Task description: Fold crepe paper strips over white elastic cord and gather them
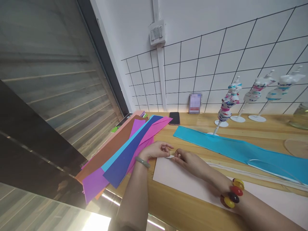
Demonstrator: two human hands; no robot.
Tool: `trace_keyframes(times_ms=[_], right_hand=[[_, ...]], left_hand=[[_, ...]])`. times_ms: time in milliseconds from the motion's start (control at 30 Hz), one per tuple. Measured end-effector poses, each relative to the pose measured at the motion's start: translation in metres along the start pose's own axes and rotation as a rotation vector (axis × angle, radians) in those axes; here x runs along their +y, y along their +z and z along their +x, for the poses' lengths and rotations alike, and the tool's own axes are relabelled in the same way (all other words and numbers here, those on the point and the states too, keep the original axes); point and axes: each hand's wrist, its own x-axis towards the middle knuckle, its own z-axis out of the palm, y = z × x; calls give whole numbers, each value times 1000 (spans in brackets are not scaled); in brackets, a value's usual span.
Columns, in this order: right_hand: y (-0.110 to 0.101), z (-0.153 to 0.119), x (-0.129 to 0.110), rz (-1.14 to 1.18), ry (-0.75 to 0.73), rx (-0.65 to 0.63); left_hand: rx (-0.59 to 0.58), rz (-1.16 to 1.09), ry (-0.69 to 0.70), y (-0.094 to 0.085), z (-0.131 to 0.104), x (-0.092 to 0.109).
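A long pale pink sheet point(178, 173), like paper, lies along the front of the wooden table. My left hand point(157, 150), with a grey-green bangle at its wrist, is closed at the sheet's far left corner. Close beside it, my right hand point(191, 163) pinches the same far edge; a beaded bracelet point(235, 192) circles that wrist. Between the fingertips a small white bit of the edge shows, turned up. The fingers cover the rest of that spot. To the left lies a fanned pile of coloured sheets point(127, 150) in brown, blue, purple and pink.
A long turquoise strip point(216, 142) lies beyond my right arm. Several small dress-form figures on stands, one of them a patterned figure point(228, 102), stand at the back right. A dark phone point(174, 118) and a small card point(195, 103) are near the wall grid. A glass jar point(299, 117) is far right.
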Motion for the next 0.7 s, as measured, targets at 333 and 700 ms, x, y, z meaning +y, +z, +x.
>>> trace_keyframes(times_ms=[333, 700], right_hand=[[3, 3, 2, 12, 12, 14], [7, 4, 3, 8, 5, 26]], left_hand=[[9, -38, 18, 0, -1, -1], [30, -68, 13, -1, 0, -1]])
